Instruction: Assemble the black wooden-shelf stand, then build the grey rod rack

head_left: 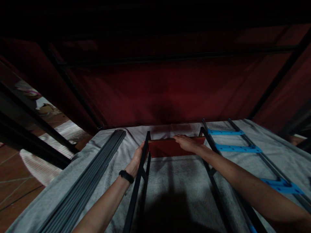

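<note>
My left hand (138,158), with a black band on the wrist, is wrapped round the outer side of the left rail of a black metal frame (137,189). Between the frame's two sides, at its far end, a reddish-brown board (160,149) spans the gap. My right hand (186,142) grips the board's upper edge near its middle, fingers bent over it. The undersides of the fingers are hidden on both hands.
Left of the frame lies a bundle of grey metal tubes (97,174) on a grey cloth (111,165). To the right are dark rails with blue perforated crosspieces (239,148). A dark red panel (155,94) with black bars rises behind. Striped fabric (39,165) lies on the tiled floor.
</note>
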Demonstrator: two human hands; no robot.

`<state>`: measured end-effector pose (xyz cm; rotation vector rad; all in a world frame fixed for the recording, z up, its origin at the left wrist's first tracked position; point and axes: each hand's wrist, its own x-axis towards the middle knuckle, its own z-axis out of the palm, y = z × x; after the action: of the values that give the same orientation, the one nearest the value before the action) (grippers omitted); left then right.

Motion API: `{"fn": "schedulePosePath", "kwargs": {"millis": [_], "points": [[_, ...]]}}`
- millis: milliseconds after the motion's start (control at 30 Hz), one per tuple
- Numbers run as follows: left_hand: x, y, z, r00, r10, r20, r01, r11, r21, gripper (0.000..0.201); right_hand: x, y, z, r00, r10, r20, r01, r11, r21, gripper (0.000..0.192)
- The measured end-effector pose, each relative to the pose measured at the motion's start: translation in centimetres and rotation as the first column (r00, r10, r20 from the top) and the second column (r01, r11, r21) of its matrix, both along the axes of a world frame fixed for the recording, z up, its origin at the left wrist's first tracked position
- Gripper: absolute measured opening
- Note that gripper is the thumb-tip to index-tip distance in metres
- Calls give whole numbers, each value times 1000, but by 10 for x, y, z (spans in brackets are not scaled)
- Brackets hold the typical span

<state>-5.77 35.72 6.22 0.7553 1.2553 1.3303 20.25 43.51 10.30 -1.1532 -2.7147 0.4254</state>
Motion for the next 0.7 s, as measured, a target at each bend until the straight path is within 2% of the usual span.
{"fn": "schedulePosePath", "kwargs": {"millis": [233,333,567,700], "points": [[4,-6,6,988,-27,150,19,998,60,45,2,-12,0,1000,-10,11,10,1000,11,44],[2,-3,0,988,-1,155,-8,998,57,43,0,-10,-3,1000,0,25,-1,1000,25,41],[-7,8,-26,981,115,157,-121,992,30,36,-5,-12,0,997,-29,77,24,998,63,34],[-7,8,-25,983,137,122,-141,990,23,40,-7,-14,-1,994,-30,103,23,997,70,34]]}}
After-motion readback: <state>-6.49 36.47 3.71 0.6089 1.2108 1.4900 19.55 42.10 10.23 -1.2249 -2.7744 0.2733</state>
